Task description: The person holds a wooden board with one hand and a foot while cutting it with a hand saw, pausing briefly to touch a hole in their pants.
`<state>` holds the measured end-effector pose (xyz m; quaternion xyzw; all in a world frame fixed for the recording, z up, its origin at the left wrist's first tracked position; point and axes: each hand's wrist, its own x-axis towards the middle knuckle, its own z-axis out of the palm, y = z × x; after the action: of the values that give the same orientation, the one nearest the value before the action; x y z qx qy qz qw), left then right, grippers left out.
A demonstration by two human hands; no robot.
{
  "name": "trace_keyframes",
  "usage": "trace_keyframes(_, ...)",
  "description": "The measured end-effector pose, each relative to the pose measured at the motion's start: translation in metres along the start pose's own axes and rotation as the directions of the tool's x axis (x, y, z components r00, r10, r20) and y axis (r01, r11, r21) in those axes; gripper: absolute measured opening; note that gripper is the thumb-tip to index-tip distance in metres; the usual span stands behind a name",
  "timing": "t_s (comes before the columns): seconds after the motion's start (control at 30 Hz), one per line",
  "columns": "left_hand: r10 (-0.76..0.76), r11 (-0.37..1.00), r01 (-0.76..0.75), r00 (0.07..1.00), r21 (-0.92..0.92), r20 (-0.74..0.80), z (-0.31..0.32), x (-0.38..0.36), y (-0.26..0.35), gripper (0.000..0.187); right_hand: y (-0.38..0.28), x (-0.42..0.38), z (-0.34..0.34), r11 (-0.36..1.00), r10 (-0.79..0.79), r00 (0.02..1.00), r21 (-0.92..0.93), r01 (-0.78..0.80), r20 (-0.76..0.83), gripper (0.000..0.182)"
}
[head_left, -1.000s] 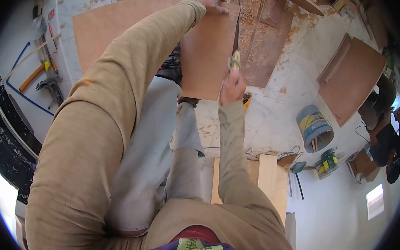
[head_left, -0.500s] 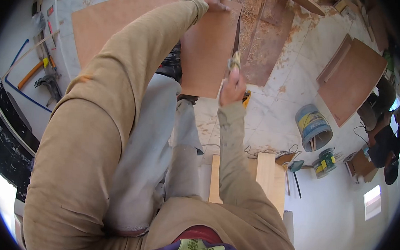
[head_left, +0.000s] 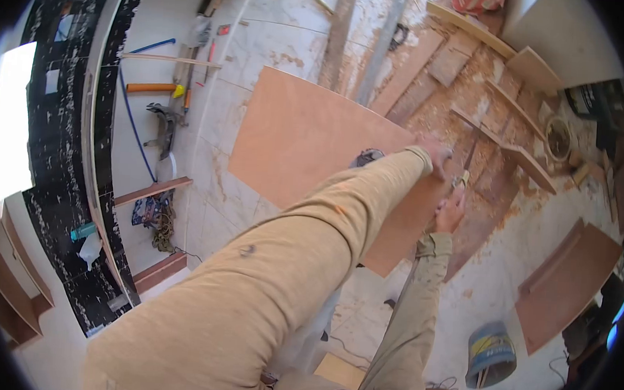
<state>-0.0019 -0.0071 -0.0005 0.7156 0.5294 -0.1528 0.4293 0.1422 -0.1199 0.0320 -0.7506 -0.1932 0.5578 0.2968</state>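
A reddish-brown plywood panel (head_left: 316,127) lies tilted in front of me, beneath my outstretched left arm. My left hand (head_left: 434,157) grips it near its right corner, with fingers at the edge. Just beyond that edge, my right hand (head_left: 451,209) is closed round the light wooden handle of a file (head_left: 470,156). The file's narrow, dark, tapered blade points away from me, over the boards. A dark shoe (head_left: 368,157) shows at the panel, partly hidden by my left sleeve.
Shaving-covered boards (head_left: 431,113) lie at the far side. Another brown panel (head_left: 571,286) and a blue bucket (head_left: 492,355) stand on the right. An orange-handled hammer (head_left: 151,87) and a clamp (head_left: 161,130) lie on the left, near a black-and-white slab (head_left: 60,165).
My view has swung left and farther out, so the panel and both hands appear lower and more to the right. Both hands keep their grips; the file remains beside the panel's edge.
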Motion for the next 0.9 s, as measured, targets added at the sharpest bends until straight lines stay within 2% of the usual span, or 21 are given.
trace_keyframes(0.1,-0.042,0.998,0.043,0.998,-0.035,0.041,-0.006,0.000,-0.007,0.076,0.063,-0.037,-0.028,0.981,-0.177,0.984,-0.080,0.179,0.022,0.042)
trace_keyframes(0.13,-0.024,0.998,0.027,0.998,-0.058,0.057,-0.004,0.005,0.001,0.075,0.098,-0.069,-0.045,0.976,-0.172,0.985,-0.140,0.168,-0.015,0.043)
trace_keyframes(0.17,-0.030,0.998,0.032,0.999,-0.055,0.045,-0.008,0.005,0.008,0.074,0.085,-0.128,-0.051,0.871,-0.418,0.908,-0.292,0.396,-0.015,0.042)
trace_keyframes(0.23,-0.046,0.997,0.048,0.999,-0.065,0.028,-0.011,-0.004,0.010,0.072,0.069,-0.224,-0.061,0.922,-0.330,0.940,-0.246,0.300,-0.091,0.043)
trace_keyframes(0.33,-0.057,0.998,0.057,0.998,-0.039,0.014,-0.005,-0.001,0.008,0.072,0.060,-0.234,-0.061,0.956,-0.247,0.959,-0.199,0.218,-0.140,0.042)
trace_keyframes(0.37,-0.069,0.997,0.070,0.997,-0.024,0.018,-0.007,-0.003,0.006,0.072,0.065,-0.193,-0.057,0.947,-0.216,0.968,-0.269,0.176,-0.129,0.044)
trace_keyframes(0.4,-0.077,0.997,0.077,0.997,-0.011,0.027,-0.011,-0.004,0.008,0.072,0.067,-0.135,-0.043,0.874,-0.434,0.898,-0.279,0.398,-0.079,0.042)
trace_keyframes(0.47,-0.059,0.998,0.060,0.997,-0.029,0.040,-0.013,-0.008,0.012,0.072,0.052,-0.026,-0.015,0.888,-0.413,0.900,-0.280,0.365,-0.137,0.044)
trace_keyframes(0.5,-0.037,0.998,0.039,0.999,-0.049,0.039,-0.015,-0.009,0.009,0.072,0.026,0.002,0.002,0.845,-0.525,0.827,-0.239,0.479,-0.201,0.048)
trace_keyframes(0.57,-0.034,0.998,0.035,0.999,-0.054,0.015,-0.009,-0.005,0.006,0.071,0.024,0.013,-0.001,0.819,-0.534,0.841,-0.295,0.491,-0.082,0.049)
trace_keyframes(0.63,-0.040,0.998,0.042,0.999,-0.054,0.026,-0.012,-0.007,0.009,0.071,0.059,-0.034,-0.025,0.868,-0.376,0.924,-0.377,0.324,-0.071,0.048)
trace_keyframes(0.7,-0.040,0.998,0.040,0.999,-0.048,0.002,-0.011,-0.005,0.009,0.070,0.083,-0.137,-0.050,0.974,-0.220,0.974,-0.069,0.217,-0.046,0.042)
trace_keyframes(0.73,-0.031,0.999,0.030,0.999,-0.041,-0.027,-0.009,-0.003,0.008,0.069,0.095,-0.190,-0.062,0.986,-0.140,0.990,0.082,0.142,-0.034,0.046)
trace_keyframes(0.77,-0.030,0.999,0.028,0.998,-0.036,-0.051,-0.003,-0.004,0.004,0.069,0.107,-0.223,-0.070,0.986,-0.160,0.983,0.038,0.164,-0.089,0.046)
trace_keyframes(0.83,-0.038,0.998,0.038,0.999,-0.052,-0.007,-0.009,-0.007,0.005,0.068,0.114,-0.236,-0.076,0.965,-0.246,0.961,-0.130,0.230,-0.127,0.045)
trace_keyframes(0.9,-0.036,0.999,0.036,0.999,-0.040,-0.001,-0.011,-0.004,0.007,0.068,0.070,-0.172,-0.057,0.984,-0.020,0.995,-0.179,0.003,-0.095,0.042)
